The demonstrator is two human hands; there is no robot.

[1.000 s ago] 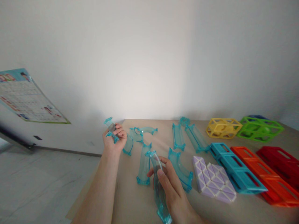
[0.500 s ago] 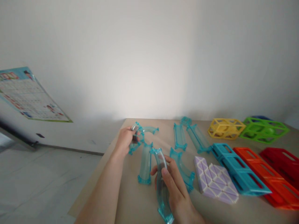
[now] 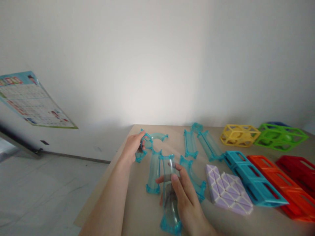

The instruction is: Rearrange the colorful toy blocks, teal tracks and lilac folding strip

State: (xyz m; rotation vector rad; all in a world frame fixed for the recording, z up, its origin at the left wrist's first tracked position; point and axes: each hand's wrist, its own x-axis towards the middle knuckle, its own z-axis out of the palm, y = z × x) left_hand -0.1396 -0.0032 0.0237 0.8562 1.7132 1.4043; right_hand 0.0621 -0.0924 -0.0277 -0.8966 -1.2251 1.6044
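Observation:
My right hand (image 3: 185,196) is closed around a see-through teal track piece (image 3: 169,193), a half-pipe with clips at both ends, held above the near part of the table. My left hand (image 3: 133,146), farther off at the table's left, grips a small teal track piece (image 3: 147,141) that its fingers partly cover. Just behind that one lies a curved track piece (image 3: 158,136). A straight track piece (image 3: 154,173) rests on the table between my hands. Beside my right hand lies another curved track piece (image 3: 193,177).
Farther back are two more straight pieces (image 3: 190,144) (image 3: 210,146). To the right lie purple triangle tiles (image 3: 228,190), then blue (image 3: 254,178), orange (image 3: 278,186) and red frames (image 3: 299,173). Yellow (image 3: 240,135) and green lattice boxes (image 3: 280,136) stand near the white wall (image 3: 157,65).
My right hand has turned its track piece, so its wide open face shows more. My left hand has tilted its piece slightly and stays in nearly the same place.

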